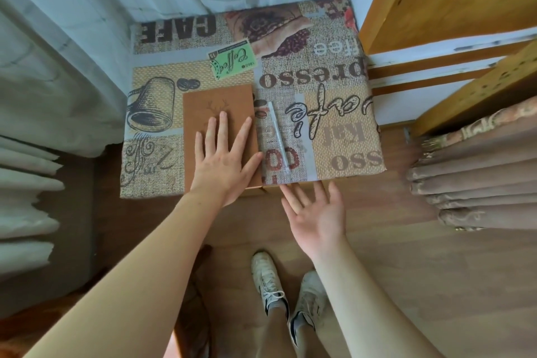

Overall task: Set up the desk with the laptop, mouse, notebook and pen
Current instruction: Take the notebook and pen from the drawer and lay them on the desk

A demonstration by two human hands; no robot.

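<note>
A brown notebook (pixel 216 107) with a deer-antler mark lies on the small desk (pixel 343 136), which is covered by a coffee-print cloth. My left hand (pixel 225 157) rests flat on the notebook's near half with its fingers spread. A clear pen (pixel 278 136) lies on the cloth just right of the notebook, pointing away from me. My right hand (pixel 318 212) hovers open, palm up, just off the desk's front edge and touches nothing. No laptop or mouse is in view.
White curtains (pixel 72 52) hang left and behind the desk. A wooden shelf unit (pixel 450 3) stands at the right, with brown folded drapes (pixel 479 177) beside it. My feet in white sneakers (pixel 268 285) stand on the wood floor below the desk.
</note>
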